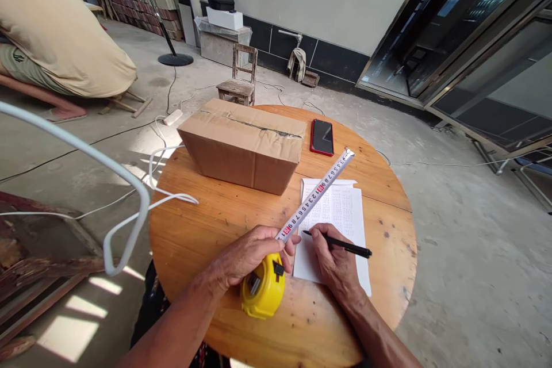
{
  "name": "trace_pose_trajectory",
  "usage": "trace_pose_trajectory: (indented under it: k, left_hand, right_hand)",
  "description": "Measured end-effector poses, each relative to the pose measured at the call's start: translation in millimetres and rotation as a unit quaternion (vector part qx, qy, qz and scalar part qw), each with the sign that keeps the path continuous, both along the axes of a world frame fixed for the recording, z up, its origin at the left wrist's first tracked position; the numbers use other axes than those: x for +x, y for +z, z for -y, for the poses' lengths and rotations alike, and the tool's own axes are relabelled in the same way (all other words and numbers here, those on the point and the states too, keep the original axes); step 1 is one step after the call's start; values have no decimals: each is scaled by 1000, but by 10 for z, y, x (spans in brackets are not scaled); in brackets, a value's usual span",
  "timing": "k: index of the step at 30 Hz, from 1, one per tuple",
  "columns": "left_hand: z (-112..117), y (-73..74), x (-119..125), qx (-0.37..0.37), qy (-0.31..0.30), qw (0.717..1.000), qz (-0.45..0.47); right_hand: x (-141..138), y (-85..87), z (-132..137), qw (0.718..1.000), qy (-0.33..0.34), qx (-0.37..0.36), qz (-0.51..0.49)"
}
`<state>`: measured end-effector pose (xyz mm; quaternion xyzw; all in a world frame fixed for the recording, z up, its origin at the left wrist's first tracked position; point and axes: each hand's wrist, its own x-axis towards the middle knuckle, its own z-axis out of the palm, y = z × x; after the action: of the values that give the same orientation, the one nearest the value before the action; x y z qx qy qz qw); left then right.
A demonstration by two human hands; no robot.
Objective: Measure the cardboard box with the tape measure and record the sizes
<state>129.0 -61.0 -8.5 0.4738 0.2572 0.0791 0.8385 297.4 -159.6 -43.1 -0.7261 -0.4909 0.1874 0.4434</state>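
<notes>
Left hand [263,250] grips a yellow tape measure [264,296] over the near part of the wooden surface [185,230], fingers curled about its blade [317,195]. The blade's long axis runs diagonally, far end pointing away and right, past the written-on paper [351,201] to just beside the phone [322,137]. Right hand [334,253] pinches a black pen [351,246], its tip pointing left and slightly away, its barrel slanting rightward over the paper.

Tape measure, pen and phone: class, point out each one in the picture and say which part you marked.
Tape measure [264,294]: head view, on its yellow case.
Pen [347,245]: head view, on its black barrel.
Phone [322,137]: head view, on its dark screen.
</notes>
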Motion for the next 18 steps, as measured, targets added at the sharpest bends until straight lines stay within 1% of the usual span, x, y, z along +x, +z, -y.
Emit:
trace_pose_trajectory:
  k: [5,10,15,18]
  left_hand:
    - [6,-20,-6,-6,2,1000,8]
    - [8,-63,-12,-14,3,1000,-8]
    - [7,-42,-11,-12,5,1000,-6]
    - [6,-16,-9,2,1,1000,-4]
  right_hand:
    - [5,-8,-20,1000,5,3,3]
    - [4,14,-19,1000,12,10,19]
    - [10,12,7,1000,-21,5,-13]
    - [18,3,7,999,-33,7,-23]
